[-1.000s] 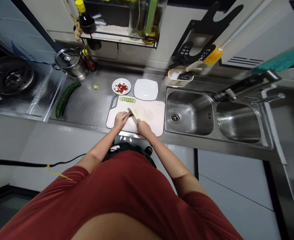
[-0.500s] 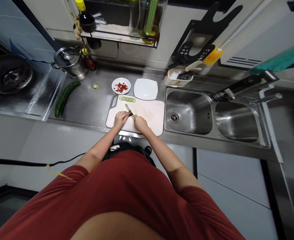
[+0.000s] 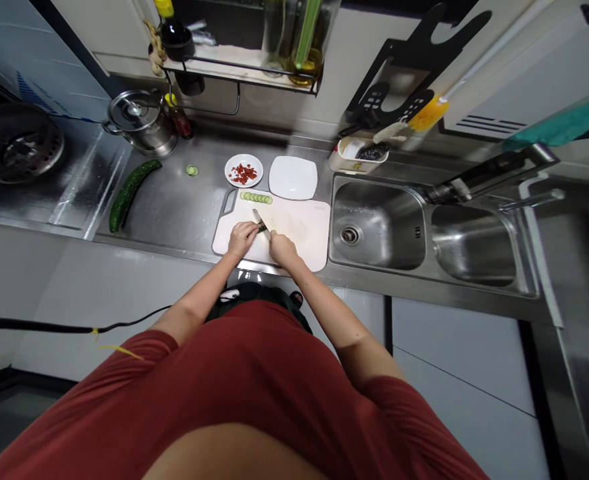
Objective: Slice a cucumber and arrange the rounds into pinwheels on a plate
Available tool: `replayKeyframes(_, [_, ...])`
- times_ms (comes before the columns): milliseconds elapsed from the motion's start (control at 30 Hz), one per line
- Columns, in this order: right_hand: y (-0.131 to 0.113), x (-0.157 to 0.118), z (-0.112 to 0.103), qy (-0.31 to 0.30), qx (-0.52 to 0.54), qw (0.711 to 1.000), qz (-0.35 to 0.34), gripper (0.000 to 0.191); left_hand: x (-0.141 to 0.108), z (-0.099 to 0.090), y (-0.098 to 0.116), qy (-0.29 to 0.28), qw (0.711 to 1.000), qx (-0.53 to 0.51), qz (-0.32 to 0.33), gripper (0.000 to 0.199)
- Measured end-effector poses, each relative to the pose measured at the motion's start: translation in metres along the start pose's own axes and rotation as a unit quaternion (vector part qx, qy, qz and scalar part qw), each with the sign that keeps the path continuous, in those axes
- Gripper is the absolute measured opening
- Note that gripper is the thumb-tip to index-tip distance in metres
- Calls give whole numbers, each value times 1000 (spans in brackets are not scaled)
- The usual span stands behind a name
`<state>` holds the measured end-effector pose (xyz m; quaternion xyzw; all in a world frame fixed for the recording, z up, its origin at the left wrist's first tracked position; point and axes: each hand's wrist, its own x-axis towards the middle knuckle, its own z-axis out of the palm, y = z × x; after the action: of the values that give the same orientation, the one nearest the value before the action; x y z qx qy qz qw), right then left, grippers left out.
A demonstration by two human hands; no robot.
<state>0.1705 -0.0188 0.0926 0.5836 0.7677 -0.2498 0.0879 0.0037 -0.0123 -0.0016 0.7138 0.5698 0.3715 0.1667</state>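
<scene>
On the white cutting board (image 3: 304,230), my left hand (image 3: 243,238) grips a short dark-green piece of cucumber (image 3: 262,228), mostly hidden by the fingers. My right hand (image 3: 283,249) is closed round the handle of a knife (image 3: 260,217), whose blade points up and left beside the cucumber piece. A row of thin cucumber slices (image 3: 256,198) lies along the board's far edge. Behind the board stand a white plate of chopped red pieces (image 3: 244,184) and a square white plate (image 3: 293,178) with nothing on it.
A whole cucumber (image 3: 130,195) and some cucumber slices (image 3: 191,171) lie on the steel counter to the left. Further back stand a lidded steel pot (image 3: 141,123) and a sauce bottle (image 3: 179,119). At right is a double sink (image 3: 379,227), with a utensil holder (image 3: 357,163) behind it.
The view has shifted very slightly. Both hands stay almost in the same place, and the knife is still beside the cucumber piece.
</scene>
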Motion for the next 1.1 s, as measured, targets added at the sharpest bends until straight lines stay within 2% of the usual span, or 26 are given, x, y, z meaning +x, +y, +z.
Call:
replayKeyframes(200, [4, -8, 2, -23, -10, 1000, 6, 24, -1, 1, 0, 0, 1000, 9, 13, 25])
replayKeyframes(733, [-13, 23, -4, 9, 14, 1000, -8, 27, 1, -1, 1, 2, 1000, 23, 19, 24])
replayKeyframes(1100, [0, 8, 1, 5, 10, 1000, -10, 26, -1, 2, -2, 4, 1000, 20, 18, 25])
